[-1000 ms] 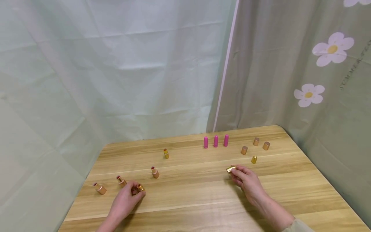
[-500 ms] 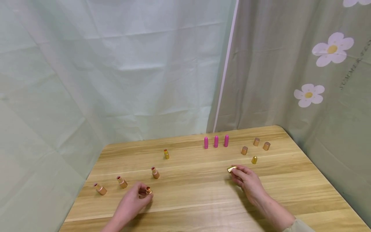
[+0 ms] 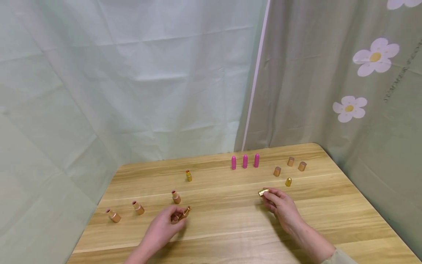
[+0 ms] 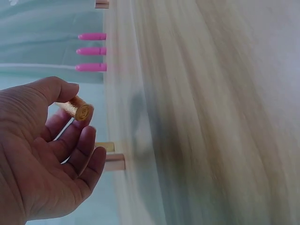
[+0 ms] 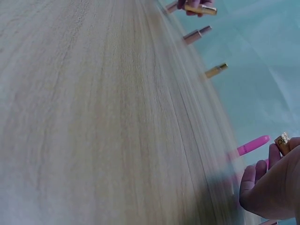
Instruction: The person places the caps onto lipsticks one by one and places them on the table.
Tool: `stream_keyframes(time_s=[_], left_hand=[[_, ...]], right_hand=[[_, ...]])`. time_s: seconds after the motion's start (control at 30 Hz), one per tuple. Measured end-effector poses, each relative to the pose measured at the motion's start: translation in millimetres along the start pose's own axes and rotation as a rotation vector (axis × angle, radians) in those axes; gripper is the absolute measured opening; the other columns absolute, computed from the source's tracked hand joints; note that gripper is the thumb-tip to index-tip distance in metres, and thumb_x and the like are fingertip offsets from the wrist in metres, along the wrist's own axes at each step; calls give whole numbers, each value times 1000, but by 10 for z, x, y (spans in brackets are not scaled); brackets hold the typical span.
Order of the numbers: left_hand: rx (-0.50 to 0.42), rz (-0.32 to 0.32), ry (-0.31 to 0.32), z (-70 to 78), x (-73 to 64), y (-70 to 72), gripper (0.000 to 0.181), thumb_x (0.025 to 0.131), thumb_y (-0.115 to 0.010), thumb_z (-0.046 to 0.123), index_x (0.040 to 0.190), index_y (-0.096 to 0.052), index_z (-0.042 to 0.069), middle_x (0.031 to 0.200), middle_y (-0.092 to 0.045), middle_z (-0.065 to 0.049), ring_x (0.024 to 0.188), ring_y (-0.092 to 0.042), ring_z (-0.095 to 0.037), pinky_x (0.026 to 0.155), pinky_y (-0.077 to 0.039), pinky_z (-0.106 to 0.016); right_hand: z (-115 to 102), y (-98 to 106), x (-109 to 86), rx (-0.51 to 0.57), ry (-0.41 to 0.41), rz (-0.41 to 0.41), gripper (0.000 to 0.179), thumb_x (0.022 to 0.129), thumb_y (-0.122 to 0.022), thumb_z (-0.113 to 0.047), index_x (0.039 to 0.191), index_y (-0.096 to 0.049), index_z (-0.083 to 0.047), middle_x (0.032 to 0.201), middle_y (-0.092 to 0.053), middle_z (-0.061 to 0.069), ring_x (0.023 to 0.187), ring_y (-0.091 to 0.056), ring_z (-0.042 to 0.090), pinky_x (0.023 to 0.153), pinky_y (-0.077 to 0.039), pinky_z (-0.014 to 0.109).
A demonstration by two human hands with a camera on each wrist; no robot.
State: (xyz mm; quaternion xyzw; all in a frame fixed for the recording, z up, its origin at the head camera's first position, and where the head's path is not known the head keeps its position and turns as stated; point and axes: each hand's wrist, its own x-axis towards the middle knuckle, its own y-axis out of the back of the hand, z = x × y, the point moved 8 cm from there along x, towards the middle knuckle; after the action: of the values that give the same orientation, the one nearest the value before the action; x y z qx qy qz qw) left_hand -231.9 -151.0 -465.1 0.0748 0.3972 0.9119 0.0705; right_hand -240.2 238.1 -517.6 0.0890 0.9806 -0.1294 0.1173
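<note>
Between thumb and fingers, my left hand [image 3: 165,225] holds an uncapped gold lipstick [image 3: 185,213] over the front middle of the table, tilted with its narrow end up and away to the right. The textured round base of that lipstick [image 4: 77,108] faces the camera in the left wrist view. Farther right, my right hand [image 3: 285,211] pinches a shiny gold lipstick cap [image 3: 263,192] by the thumb and fingertips, lying roughly sideways above the wood. The two hands are well apart. A rose-gold uncapped lipstick [image 3: 176,197] stands just beyond the left hand.
Two rose-gold uncapped lipsticks [image 3: 113,216] stand at the left; a slim gold one [image 3: 189,176] is farther back. Three pink bullet-shaped tubes [image 3: 245,161] line the back edge of the wooden table [image 3: 224,234]. Rose-gold caps [image 3: 277,171] and a rounded gold cap [image 3: 288,182] stand right. Curtains [image 3: 158,80] hang behind.
My left hand has moved right with the gold lipstick, away from the left rose-gold lipsticks, and the lipstick now leans to the right. The right hand holds the cap in the same place.
</note>
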Motion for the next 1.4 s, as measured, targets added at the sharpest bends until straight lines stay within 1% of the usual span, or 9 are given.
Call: stream_keyframes(time_s=[0.17,0.27,0.33,0.53,0.6,0.77,1.0,1.27,1.4], left_hand=[[65,22,-94,141,40,-15,23,86,-82,14,106,-76,24,92,-61,16,86,-59,-7,76,-52,-29],[110,35,-156,261,68,-29,27,87,-82,15,113,-76,21,93,-62,17,88,-60,-7,76,-52,-29],[120,39,-190,332,96,-53,27,86,-82,16,112,-75,18,93,-63,16,88,-60,-8,77,-52,-30],[118,42,-228,510,194,-135,19,85,-84,19,97,-70,24,90,-63,17,85,-59,-8,74,-50,-29],[114,44,-249,589,216,-163,18,86,-83,20,97,-70,24,91,-63,17,86,-59,-9,74,-50,-29],[93,27,-273,740,285,-274,15,89,-82,21,100,-72,25,95,-64,17,89,-57,-10,75,-49,-29],[82,14,-312,909,357,-399,14,89,-81,21,101,-73,24,97,-65,15,90,-60,-14,74,-48,-29],[65,6,-348,1027,384,-527,15,89,-81,22,102,-74,22,98,-65,13,90,-60,-13,77,-49,-30],[60,-11,-350,1056,398,-582,15,89,-81,22,103,-75,22,98,-65,13,91,-59,-12,78,-49,-31]], right_hand=[[2,-1,-4,3,2,3,29,99,-65,-9,124,-59,4,104,-68,0,97,-65,11,91,-55,30],[3,-3,-14,-2,6,4,31,99,-64,-8,126,-58,5,104,-68,0,97,-65,11,92,-55,30],[2,-8,-20,-2,7,6,31,99,-64,-8,127,-58,6,105,-68,1,98,-65,11,93,-54,30],[-6,-62,-29,5,14,0,44,100,-64,-9,139,-51,8,108,-68,2,101,-65,16,91,-54,31],[-8,-96,-37,7,19,-10,47,100,-64,-10,141,-49,8,111,-66,3,103,-65,17,91,-54,32],[15,-211,-39,12,22,-39,44,99,-65,-9,137,-52,10,113,-65,5,102,-64,15,92,-54,32],[50,-354,-54,29,41,-51,40,98,-66,-6,132,-56,12,109,-69,7,98,-66,15,90,-55,34],[67,-509,-104,42,38,-72,33,96,-68,-5,125,-62,9,106,-70,7,98,-67,17,93,-54,38],[93,-567,-116,42,27,-97,35,95,-69,-5,126,-61,10,106,-71,7,97,-67,17,92,-55,36]])
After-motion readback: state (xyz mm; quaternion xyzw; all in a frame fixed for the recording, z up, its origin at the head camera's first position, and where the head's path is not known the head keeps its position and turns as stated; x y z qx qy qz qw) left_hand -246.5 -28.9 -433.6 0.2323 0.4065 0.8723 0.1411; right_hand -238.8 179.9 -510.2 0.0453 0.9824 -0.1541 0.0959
